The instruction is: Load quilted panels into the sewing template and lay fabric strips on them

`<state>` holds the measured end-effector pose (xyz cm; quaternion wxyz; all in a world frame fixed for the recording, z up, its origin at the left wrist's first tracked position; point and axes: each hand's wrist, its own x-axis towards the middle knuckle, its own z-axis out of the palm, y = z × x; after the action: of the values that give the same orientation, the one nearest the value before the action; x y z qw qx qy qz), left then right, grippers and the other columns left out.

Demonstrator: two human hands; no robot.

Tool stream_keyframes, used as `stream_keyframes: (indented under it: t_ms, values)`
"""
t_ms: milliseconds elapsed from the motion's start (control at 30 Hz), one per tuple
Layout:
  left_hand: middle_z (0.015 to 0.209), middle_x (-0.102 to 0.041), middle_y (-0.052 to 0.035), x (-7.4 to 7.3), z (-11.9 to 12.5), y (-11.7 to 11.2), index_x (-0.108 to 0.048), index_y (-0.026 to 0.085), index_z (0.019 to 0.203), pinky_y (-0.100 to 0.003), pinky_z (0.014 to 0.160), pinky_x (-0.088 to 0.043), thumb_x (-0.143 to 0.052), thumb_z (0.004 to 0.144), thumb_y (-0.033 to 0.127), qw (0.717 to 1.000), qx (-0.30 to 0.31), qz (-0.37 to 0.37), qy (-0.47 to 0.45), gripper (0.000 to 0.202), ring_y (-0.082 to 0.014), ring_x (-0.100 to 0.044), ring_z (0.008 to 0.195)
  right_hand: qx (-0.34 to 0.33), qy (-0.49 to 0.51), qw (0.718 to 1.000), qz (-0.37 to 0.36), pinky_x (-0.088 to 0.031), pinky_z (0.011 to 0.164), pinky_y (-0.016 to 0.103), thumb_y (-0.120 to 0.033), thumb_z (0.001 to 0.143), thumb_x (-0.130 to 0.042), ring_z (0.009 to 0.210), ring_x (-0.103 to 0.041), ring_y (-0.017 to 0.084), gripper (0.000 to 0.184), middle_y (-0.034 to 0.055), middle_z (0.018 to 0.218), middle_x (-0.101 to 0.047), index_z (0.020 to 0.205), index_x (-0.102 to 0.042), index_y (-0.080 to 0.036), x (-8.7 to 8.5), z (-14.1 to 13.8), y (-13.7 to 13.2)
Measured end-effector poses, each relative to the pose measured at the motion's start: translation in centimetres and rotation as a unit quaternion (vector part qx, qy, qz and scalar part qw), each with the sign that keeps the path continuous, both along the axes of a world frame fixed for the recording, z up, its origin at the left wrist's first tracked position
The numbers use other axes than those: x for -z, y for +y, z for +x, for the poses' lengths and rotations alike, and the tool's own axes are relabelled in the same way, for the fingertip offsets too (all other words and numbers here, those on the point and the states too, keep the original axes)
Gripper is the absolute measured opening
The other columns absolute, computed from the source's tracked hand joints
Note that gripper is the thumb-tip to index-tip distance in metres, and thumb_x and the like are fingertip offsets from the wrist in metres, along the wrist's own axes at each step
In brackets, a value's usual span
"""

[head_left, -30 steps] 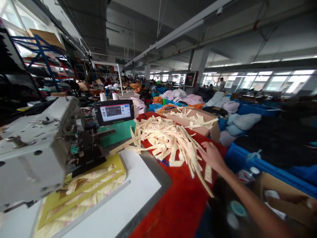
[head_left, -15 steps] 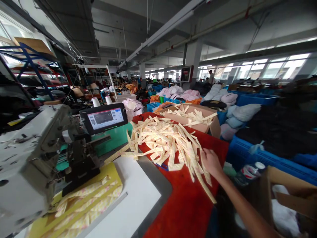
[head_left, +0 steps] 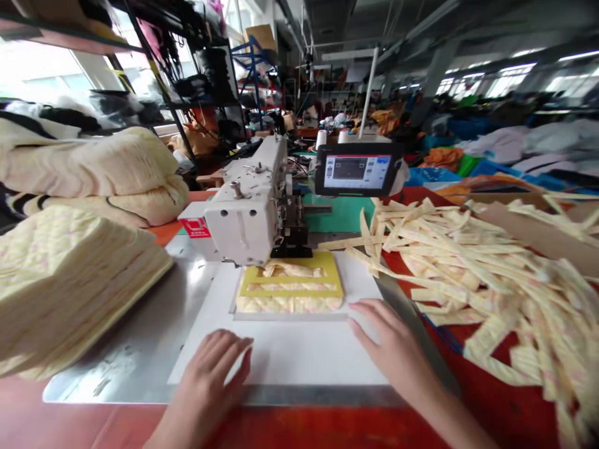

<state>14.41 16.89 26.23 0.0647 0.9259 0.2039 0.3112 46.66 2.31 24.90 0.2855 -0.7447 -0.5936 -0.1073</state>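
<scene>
Head view: left hand point(head_left: 208, 377) and right hand point(head_left: 388, 340) lie open, empty, on a white board point(head_left: 281, 352), flanking a yellow template point(head_left: 290, 304) under the sewing machine point(head_left: 246, 212).

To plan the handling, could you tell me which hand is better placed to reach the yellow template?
Probably the right hand: its fingertips rest on the white board, nearer the yellow template than the left hand.

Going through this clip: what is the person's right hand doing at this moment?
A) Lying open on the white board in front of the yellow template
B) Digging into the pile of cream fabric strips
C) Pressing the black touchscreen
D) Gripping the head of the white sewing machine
A: the right hand lies open, fingers spread, on the white board, just short of the yellow template.
</scene>
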Motion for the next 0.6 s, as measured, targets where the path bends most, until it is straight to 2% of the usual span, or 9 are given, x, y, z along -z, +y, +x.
stream_keyframes:
  t_ms: [100,167,233,300,467,600]
  values:
    - [0.099,-0.068,-0.0067,0.3,0.4,3.9,-0.065,0.02,0.116,-0.03,0.076,-0.056,-0.052,0.102,0.022,0.998,-0.055,0.002,0.028,0.019,-0.0187,-0.069,0.087,0.03,0.076,0.996,-0.048,-0.054,0.088,0.025,-0.046,0.095,-0.055,0.099,-0.063,0.012,0.036,0.006,0.112,-0.064,0.119,-0.061,-0.02,1.3,0.0,3.7]
    - [0.095,-0.067,-0.0054,0.8,0.6,5.1,-0.065,0.02,0.12,-0.029,0.071,-0.055,-0.049,0.104,0.026,0.994,-0.08,-0.018,0.07,0.023,-0.0183,-0.069,0.082,0.077,0.089,0.992,-0.047,-0.054,0.088,0.03,-0.052,0.089,-0.062,0.099,-0.061,0.016,0.045,0.0091,0.11,-0.063,0.114,-0.061,-0.015,2.2,0.3,5.1]
    - [0.091,-0.066,-0.0043,1.5,0.7,5.4,-0.064,0.022,0.124,-0.029,0.068,-0.054,-0.047,0.105,0.029,0.99,-0.093,-0.03,0.105,0.027,-0.0183,-0.068,0.077,0.106,0.077,0.99,-0.042,-0.052,0.095,0.034,-0.059,0.085,-0.064,0.105,-0.058,0.02,0.052,0.0111,0.113,-0.06,0.11,-0.061,-0.013,3.1,0.3,5.8]
    - [0.09,-0.066,-0.0046,2.0,0.7,5.2,-0.063,0.021,0.126,-0.03,0.069,-0.053,-0.046,0.106,0.029,0.99,-0.09,-0.026,0.109,0.028,-0.019,-0.067,0.076,0.116,0.071,0.99,-0.048,-0.05,0.098,0.036,-0.06,0.088,-0.059,0.107,-0.056,0.02,0.05,0.0113,0.116,-0.058,0.108,-0.063,-0.014,3.8,0.3,6.0]
    - [0.089,-0.066,-0.0052,2.1,0.6,4.8,-0.063,0.02,0.125,-0.032,0.071,-0.052,-0.047,0.105,0.028,0.995,-0.063,-0.028,0.079,0.026,-0.0195,-0.066,0.079,0.113,0.064,0.986,-0.101,-0.045,0.094,0.03,-0.042,0.095,-0.048,0.101,-0.054,0.015,0.035,0.0088,0.113,-0.059,0.091,-0.07,-0.015,4.0,0.8,5.8]
    - [0.088,-0.066,-0.0055,1.9,0.1,4.8,-0.066,0.021,0.12,-0.029,0.073,-0.053,-0.048,0.105,0.028,0.996,-0.04,-0.063,0.044,0.024,-0.0173,-0.065,0.078,0.168,0.005,0.978,-0.122,-0.044,0.095,0.034,-0.037,0.093,-0.047,0.1,-0.052,0.017,0.034,0.0076,0.113,-0.06,0.083,-0.073,-0.018,3.6,3.8,4.0]
